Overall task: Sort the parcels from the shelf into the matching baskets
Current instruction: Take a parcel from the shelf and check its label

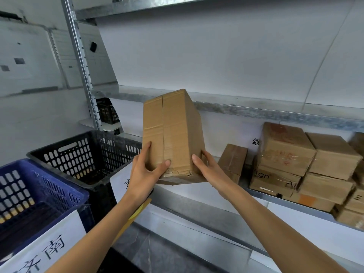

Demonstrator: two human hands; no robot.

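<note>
While I hold a brown box (173, 131) in both hands, most of the sorting looks to be ahead of me. The box stands on end, tilted, in the middle of the view, low over the near edge of the shelf (193, 192); I cannot tell whether it touches the shelf.

My left hand (146, 170) grips its lower left corner, thumb across the front face. My right hand (208, 170) clasps the lower right edge, thumb in front and fingers behind.

To the right on the same shelf, a stack of parcels (285, 152) waits, with a small one (232, 160) near my right hand.

To the left stand a black basket (65, 156), just beside the box, and a blue basket (11, 186) nearer me. Each carries a white paper label; the blue one's (49, 247) shows Chinese characters. I cannot see any parcels inside either.

I judge this box is picked but not yet matched or dropped, and the stack is left to do.
</note>
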